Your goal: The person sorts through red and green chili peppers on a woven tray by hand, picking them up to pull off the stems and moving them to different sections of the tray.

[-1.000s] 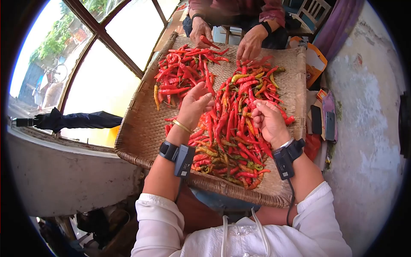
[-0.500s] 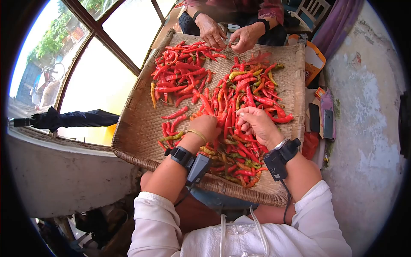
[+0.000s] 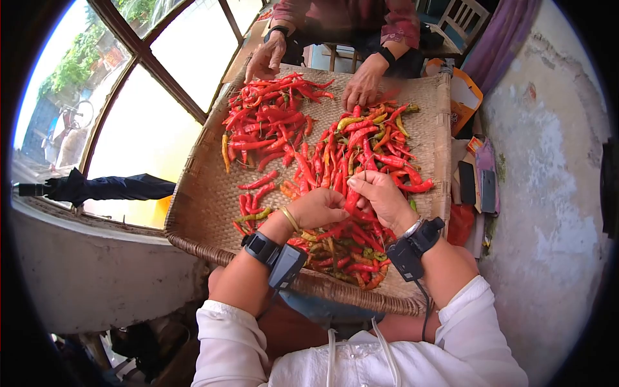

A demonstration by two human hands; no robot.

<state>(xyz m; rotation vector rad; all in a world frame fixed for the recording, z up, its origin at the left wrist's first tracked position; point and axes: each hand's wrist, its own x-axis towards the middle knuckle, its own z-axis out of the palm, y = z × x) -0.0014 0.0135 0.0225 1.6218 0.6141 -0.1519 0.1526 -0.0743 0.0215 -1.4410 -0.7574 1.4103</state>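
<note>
I have the right hand (image 3: 380, 197) closed in a narrow pinch on one red pepper (image 3: 352, 198), thumb and forefinger together near its stem end. The left hand (image 3: 317, 209) is right beside that pepper, fingers curled inward with only a small gap at most; I can't tell from my end whether it grips the pepper too. Both are low over the long pile (image 3: 371, 145) of mostly red peppers, with some yellow and greenish ones mixed in, that runs down the woven tray (image 3: 206, 200). (My view bends a good deal toward the edges.)

A second pile (image 3: 267, 119), nearly all red, lies in the far part of the tray on the window side, with a few loose peppers (image 3: 260, 193) nearer me. Across the tray I see a co-worker's two hands: one (image 3: 265, 59) open-fingered at the window-side pile, the other (image 3: 364, 84) reaching down to the far end of the long pile, its fingertips too hidden to read. Two phones (image 3: 488, 188) sit beside the tray, toward the wall (image 3: 548, 193).
</note>
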